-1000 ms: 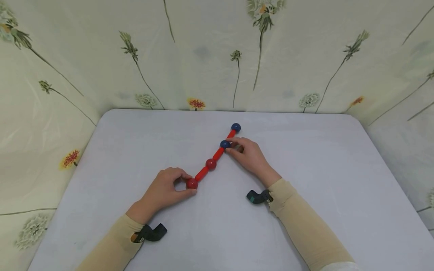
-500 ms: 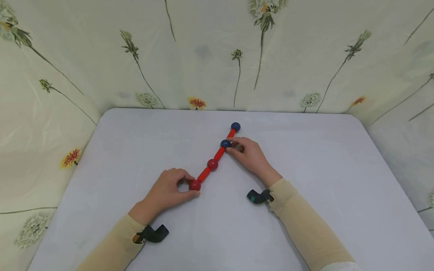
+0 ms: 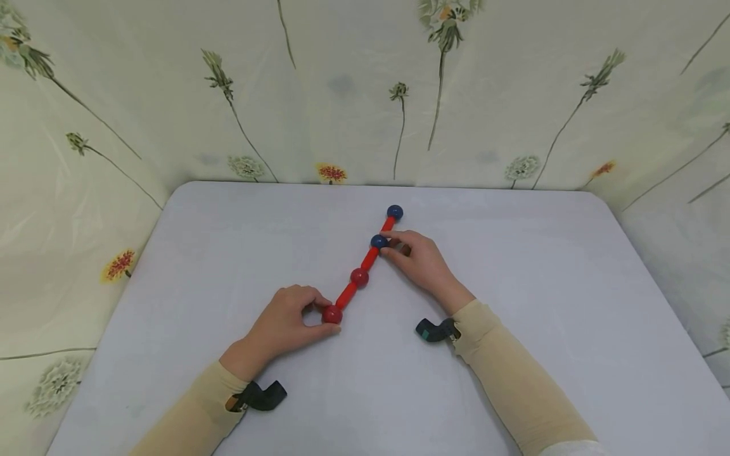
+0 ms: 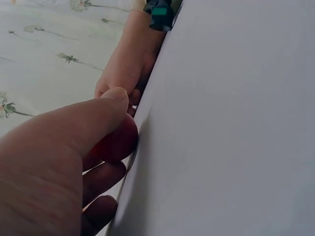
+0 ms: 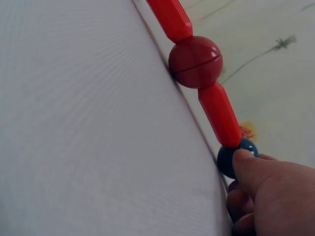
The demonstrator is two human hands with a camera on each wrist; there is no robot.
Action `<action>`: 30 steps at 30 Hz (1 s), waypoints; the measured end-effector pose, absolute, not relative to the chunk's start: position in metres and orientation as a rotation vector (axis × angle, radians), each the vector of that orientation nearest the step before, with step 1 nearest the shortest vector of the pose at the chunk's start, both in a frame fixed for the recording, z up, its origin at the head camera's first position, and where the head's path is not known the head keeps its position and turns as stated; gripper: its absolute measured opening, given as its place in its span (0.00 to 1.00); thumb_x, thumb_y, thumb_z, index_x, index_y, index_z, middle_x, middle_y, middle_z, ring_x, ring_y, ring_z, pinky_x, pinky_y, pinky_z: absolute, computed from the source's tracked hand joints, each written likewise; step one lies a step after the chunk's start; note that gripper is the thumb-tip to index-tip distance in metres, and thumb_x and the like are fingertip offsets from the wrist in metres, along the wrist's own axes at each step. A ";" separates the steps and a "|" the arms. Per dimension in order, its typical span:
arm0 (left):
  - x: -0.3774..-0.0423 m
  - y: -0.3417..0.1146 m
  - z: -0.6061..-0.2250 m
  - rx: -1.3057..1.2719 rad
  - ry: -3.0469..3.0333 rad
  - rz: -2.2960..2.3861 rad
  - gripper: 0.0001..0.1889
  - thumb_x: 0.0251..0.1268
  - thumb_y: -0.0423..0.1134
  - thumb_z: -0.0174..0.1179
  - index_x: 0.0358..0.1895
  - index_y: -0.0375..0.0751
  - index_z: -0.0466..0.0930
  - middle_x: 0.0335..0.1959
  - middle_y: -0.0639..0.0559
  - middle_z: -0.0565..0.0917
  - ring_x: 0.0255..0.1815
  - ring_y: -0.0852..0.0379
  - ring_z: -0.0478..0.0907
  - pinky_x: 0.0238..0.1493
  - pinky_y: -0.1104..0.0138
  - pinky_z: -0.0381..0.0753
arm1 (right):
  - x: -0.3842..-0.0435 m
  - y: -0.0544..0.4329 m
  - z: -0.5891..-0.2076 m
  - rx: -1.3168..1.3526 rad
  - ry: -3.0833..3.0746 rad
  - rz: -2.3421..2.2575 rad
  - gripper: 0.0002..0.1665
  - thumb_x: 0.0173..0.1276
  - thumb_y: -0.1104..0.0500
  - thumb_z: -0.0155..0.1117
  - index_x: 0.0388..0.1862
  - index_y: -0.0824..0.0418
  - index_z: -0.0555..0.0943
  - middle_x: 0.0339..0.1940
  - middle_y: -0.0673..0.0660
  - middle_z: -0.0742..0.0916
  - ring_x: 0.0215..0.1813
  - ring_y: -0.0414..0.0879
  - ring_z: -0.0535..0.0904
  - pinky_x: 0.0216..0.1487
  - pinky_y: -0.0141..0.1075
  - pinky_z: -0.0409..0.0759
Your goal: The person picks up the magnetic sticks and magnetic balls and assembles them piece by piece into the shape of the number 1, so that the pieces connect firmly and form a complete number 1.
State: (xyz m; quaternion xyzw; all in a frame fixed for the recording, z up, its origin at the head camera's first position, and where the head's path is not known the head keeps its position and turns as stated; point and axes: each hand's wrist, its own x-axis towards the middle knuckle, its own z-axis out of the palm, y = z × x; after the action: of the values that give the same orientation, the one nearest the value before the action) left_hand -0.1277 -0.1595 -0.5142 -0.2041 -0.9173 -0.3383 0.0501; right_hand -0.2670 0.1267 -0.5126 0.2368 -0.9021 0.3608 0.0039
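A chain of balls and red rods lies slantwise on the table. My left hand (image 3: 288, 320) pinches the red ball (image 3: 332, 315) at its near end between thumb and fingers. From there a red rod (image 3: 346, 296) runs to a second red ball (image 3: 359, 277), then another red rod (image 5: 220, 114) leads to a blue ball (image 5: 227, 161). My right hand (image 3: 419, 259) pinches this blue ball. Beyond it, one more rod (image 3: 388, 224) ends at the far blue ball (image 3: 395, 212), which no hand touches. In the left wrist view, the thumb partly hides the held red ball (image 4: 118, 142).
The white table (image 3: 513, 253) has rounded far corners. Behind it and to the sides hangs a flower-printed cloth (image 3: 342, 95). A dark wrist camera sticks out from each sleeve, the left one (image 3: 265, 396) and the right one (image 3: 436, 330).
My left hand has shifted slightly right and nearer, with the near red ball. The middle red ball moved a little right, so the chain is straighter. My right hand stays nearly still.
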 end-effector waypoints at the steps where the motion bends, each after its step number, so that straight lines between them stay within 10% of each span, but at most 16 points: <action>1: -0.127 -0.158 -0.514 -0.622 -2.797 -1.030 0.18 0.49 0.55 0.75 0.43 0.57 0.85 0.35 0.71 0.81 0.36 0.69 0.73 0.40 0.67 0.75 | -0.267 0.127 -0.512 0.748 -2.828 1.125 0.24 0.70 0.49 0.67 0.64 0.49 0.80 0.46 0.49 0.85 0.37 0.42 0.77 0.40 0.38 0.77; 30: -0.101 -0.118 -0.513 -0.898 -2.694 -1.082 0.17 0.56 0.53 0.72 0.47 0.55 0.84 0.36 0.64 0.82 0.39 0.67 0.77 0.43 0.67 0.76 | -0.272 0.104 -0.513 0.945 -2.856 1.292 0.19 0.70 0.45 0.65 0.59 0.37 0.82 0.49 0.37 0.84 0.38 0.42 0.79 0.41 0.38 0.80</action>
State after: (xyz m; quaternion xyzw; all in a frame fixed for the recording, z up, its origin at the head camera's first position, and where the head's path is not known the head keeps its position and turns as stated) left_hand -0.1010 -0.1181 -0.5127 -0.2950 -0.8854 -0.3556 0.0514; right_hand -0.2724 0.1038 -0.5131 0.2880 -0.8705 0.3937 -0.0661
